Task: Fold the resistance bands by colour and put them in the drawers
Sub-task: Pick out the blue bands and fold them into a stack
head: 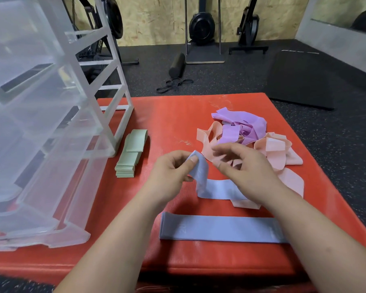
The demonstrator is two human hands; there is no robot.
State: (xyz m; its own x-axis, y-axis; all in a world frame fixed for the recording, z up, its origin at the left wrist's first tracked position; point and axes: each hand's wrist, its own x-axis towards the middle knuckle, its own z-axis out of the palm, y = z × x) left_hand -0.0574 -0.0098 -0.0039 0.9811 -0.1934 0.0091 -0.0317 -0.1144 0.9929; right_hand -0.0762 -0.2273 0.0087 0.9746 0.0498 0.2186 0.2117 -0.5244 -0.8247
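A flat blue-grey fabric loop band (220, 229) is lying nearest me while my left hand (173, 168) is pinching a second, soft, limp blue band (207, 185) by its end, my right hand (239, 163) hovering unclenched above it.

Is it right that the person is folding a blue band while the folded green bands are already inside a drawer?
Not quite. The left hand does hold a blue band, but the folded green bands are not in a drawer. The head view shows them stacked on the red mat, beside the clear drawers.

No legible text or labels.
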